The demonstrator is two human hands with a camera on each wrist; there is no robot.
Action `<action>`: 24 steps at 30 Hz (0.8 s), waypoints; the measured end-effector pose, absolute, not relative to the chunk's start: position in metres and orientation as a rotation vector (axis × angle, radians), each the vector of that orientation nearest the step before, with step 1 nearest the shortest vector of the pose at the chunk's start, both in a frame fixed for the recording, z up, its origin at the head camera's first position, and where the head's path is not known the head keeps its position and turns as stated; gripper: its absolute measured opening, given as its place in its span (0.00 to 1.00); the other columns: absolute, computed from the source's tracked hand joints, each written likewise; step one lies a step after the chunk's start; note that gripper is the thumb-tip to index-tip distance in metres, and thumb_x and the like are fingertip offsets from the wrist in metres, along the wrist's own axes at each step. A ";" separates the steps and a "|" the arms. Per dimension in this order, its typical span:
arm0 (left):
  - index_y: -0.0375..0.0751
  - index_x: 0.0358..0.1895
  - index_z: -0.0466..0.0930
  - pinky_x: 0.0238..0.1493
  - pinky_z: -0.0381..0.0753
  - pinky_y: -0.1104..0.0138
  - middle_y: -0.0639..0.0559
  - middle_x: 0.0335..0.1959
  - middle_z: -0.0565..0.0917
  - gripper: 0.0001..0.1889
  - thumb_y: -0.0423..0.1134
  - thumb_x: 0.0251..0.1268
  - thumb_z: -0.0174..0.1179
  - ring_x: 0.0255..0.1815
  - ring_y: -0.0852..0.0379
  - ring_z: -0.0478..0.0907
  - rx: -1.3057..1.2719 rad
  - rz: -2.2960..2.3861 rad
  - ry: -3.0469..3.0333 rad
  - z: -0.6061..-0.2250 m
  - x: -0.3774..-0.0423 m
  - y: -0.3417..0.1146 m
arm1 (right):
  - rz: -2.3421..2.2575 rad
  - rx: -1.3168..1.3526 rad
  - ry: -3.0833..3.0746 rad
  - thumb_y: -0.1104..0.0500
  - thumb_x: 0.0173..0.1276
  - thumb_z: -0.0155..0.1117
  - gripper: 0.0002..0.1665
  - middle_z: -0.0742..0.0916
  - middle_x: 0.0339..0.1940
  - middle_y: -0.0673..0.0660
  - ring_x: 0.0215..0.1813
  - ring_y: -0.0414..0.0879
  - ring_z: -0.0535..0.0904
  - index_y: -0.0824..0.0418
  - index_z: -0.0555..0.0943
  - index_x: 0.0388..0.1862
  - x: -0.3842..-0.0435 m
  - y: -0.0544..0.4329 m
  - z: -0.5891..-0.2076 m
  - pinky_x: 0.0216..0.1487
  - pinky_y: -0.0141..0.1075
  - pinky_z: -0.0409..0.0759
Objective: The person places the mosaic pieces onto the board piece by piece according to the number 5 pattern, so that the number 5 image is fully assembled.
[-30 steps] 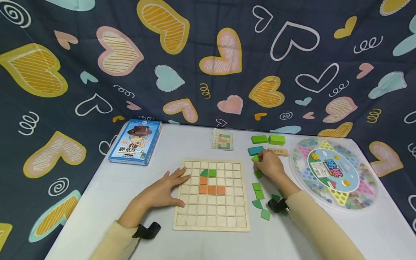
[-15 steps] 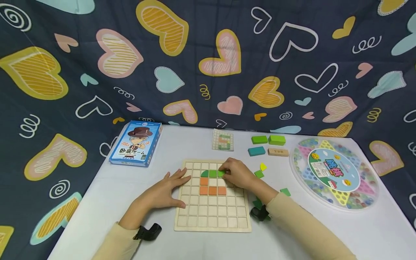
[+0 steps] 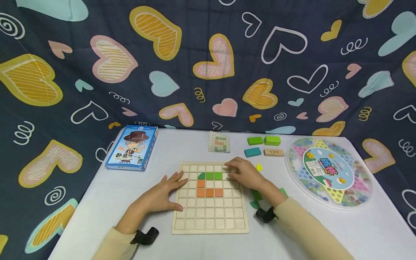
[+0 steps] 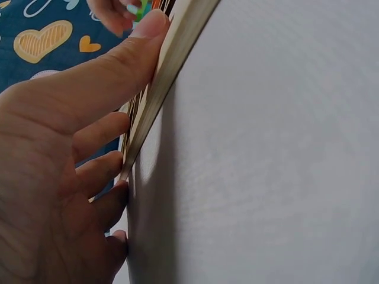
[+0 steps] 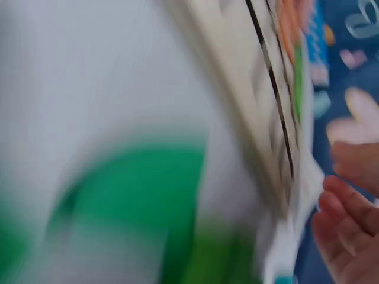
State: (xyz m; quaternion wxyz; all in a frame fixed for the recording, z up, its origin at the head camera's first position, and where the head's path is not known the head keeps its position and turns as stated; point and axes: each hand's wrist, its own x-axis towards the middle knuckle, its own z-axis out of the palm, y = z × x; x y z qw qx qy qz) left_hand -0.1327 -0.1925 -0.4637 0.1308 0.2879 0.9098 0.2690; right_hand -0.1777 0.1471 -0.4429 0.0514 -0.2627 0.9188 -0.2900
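We see the left hand [image 3: 159, 194] resting on the left edge of a pale wooden grid board [image 3: 210, 213], its fingers spread and its thumb apart from them. The right hand [image 3: 245, 174] is over the board's far right part, thumb and fingers slightly apart with nothing pinched between them; we cannot tell whether it touches the wood.

The board lies flat on the white tabletop [image 3: 156, 247] in front of us. In its cells, we find 1 dark green quarter-round tile [image 3: 201, 176] with 2 bright green square tiles [image 3: 214, 176] in a row to its right, and 4 orange square tiles [image 3: 209, 193] forming an L below. Past the right hand, we make out a small yellow tile [image 3: 259, 167]; loose green tiles [image 3: 256, 195] lie partly hidden by the right forearm. Beyond the board is a small printed grid card [image 3: 219, 142].
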 end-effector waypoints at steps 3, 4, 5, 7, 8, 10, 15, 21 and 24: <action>0.44 0.71 0.62 0.72 0.43 0.41 0.43 0.76 0.51 0.51 0.60 0.39 0.72 0.76 0.41 0.48 0.845 0.779 2.648 -0.463 -0.133 -0.193 | -0.802 -0.708 2.873 0.66 0.60 0.66 0.19 0.83 0.50 0.59 0.52 0.55 0.78 0.63 0.82 0.51 -0.175 0.181 -0.440 0.53 0.49 0.78; 0.43 0.71 0.63 0.72 0.44 0.40 0.43 0.76 0.51 0.51 0.60 0.39 0.72 0.76 0.41 0.48 0.844 0.778 2.654 -0.463 -0.134 -0.194 | -0.750 -0.696 2.892 0.68 0.58 0.66 0.18 0.83 0.50 0.60 0.54 0.56 0.77 0.64 0.82 0.50 -0.174 0.191 -0.441 0.54 0.51 0.76; 0.43 0.70 0.63 0.72 0.44 0.40 0.43 0.76 0.52 0.51 0.59 0.38 0.72 0.76 0.41 0.48 0.839 0.782 2.658 -0.463 -0.134 -0.194 | -0.700 -0.698 2.906 0.70 0.56 0.66 0.18 0.83 0.50 0.60 0.54 0.57 0.77 0.64 0.83 0.48 -0.175 0.199 -0.442 0.56 0.52 0.75; 0.43 0.70 0.64 0.72 0.43 0.41 0.43 0.76 0.52 0.52 0.59 0.37 0.73 0.76 0.41 0.48 0.827 0.781 2.666 -0.463 -0.135 -0.196 | -0.615 -0.721 2.922 0.72 0.54 0.66 0.17 0.83 0.48 0.60 0.53 0.57 0.76 0.64 0.83 0.44 -0.175 0.210 -0.444 0.56 0.52 0.75; 0.43 0.70 0.64 0.73 0.43 0.41 0.44 0.76 0.52 0.52 0.60 0.37 0.72 0.76 0.42 0.48 0.826 0.778 2.668 -0.463 -0.136 -0.196 | -0.572 -0.731 2.938 0.72 0.54 0.66 0.16 0.83 0.47 0.60 0.52 0.57 0.76 0.64 0.82 0.43 -0.176 0.213 -0.445 0.55 0.51 0.75; 0.43 0.70 0.63 0.73 0.43 0.41 0.44 0.76 0.52 0.52 0.61 0.38 0.72 0.76 0.42 0.47 0.834 0.770 2.662 -0.464 -0.137 -0.195 | -0.536 -0.737 2.971 0.70 0.55 0.66 0.14 0.84 0.46 0.59 0.52 0.56 0.77 0.64 0.82 0.43 -0.176 0.214 -0.446 0.55 0.49 0.76; 0.43 0.71 0.62 0.73 0.43 0.41 0.43 0.76 0.51 0.52 0.61 0.38 0.71 0.76 0.42 0.47 0.843 0.782 2.644 -0.467 -0.136 -0.193 | -0.598 -0.779 2.964 0.60 0.60 0.68 0.14 0.85 0.44 0.56 0.51 0.52 0.79 0.61 0.83 0.45 -0.173 0.191 -0.439 0.54 0.47 0.78; 0.44 0.71 0.63 0.73 0.43 0.41 0.43 0.76 0.51 0.52 0.60 0.38 0.72 0.76 0.41 0.47 0.830 0.795 2.639 -0.466 -0.135 -0.193 | -0.622 -0.973 2.884 0.57 0.62 0.67 0.15 0.85 0.43 0.53 0.46 0.46 0.79 0.60 0.84 0.48 -0.177 0.153 -0.445 0.48 0.40 0.80; 0.44 0.71 0.62 0.73 0.43 0.41 0.43 0.76 0.51 0.52 0.61 0.39 0.71 0.76 0.41 0.47 0.832 0.788 2.638 -0.466 -0.135 -0.194 | -0.598 -1.023 2.888 0.60 0.60 0.69 0.14 0.84 0.41 0.53 0.44 0.45 0.78 0.60 0.85 0.46 -0.178 0.142 -0.450 0.49 0.39 0.80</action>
